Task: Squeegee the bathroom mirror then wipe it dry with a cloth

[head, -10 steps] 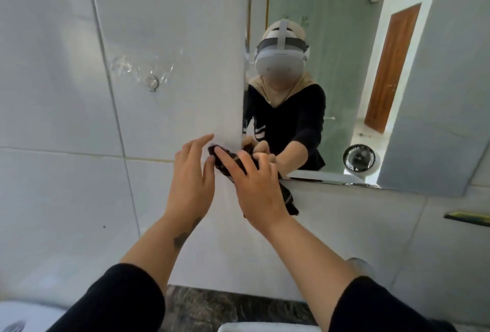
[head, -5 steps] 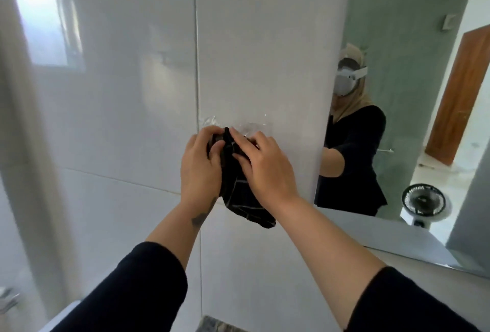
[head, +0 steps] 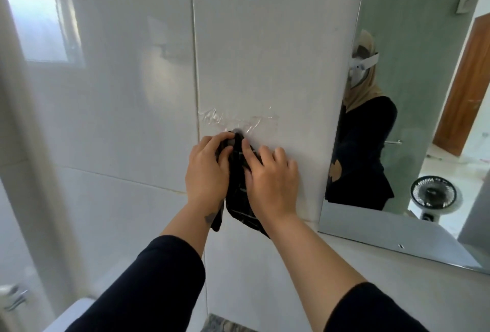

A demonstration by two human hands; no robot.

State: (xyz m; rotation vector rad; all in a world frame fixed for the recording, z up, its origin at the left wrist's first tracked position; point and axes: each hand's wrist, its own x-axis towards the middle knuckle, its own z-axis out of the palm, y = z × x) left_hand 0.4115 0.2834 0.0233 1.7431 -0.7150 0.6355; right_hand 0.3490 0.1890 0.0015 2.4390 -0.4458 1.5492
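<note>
— Cloth [head: 240, 193], dark and faintly striped: where is it found?
— It is held up against the white tiled wall [head: 265, 39], sandwiched between the two hands, with its lower end hanging loose below the wrists.

— How are the hands set on it?
— The left hand [head: 208, 172] is curled around the cloth's left side, fingers bent over its top edge. The right hand [head: 270, 177] is laid on the right side, its fingers pressed onto the fabric. The two hands are kept close together, the cloth bunched in the narrow gap between them.

— What is seen at the cloth's upper end?
— A small round hook [head: 236, 131] is fixed to the tile under a patch of clear adhesive film [head: 238, 119], and the cloth's top is brought right up to it. Whether it is looped over the hook cannot be told.

— And the mirror [head: 424, 119]?
— It is mounted to the right, well apart from the hands; the person, a fan [head: 434, 196] and a wooden door [head: 466, 87] are reflected in it.
</note>
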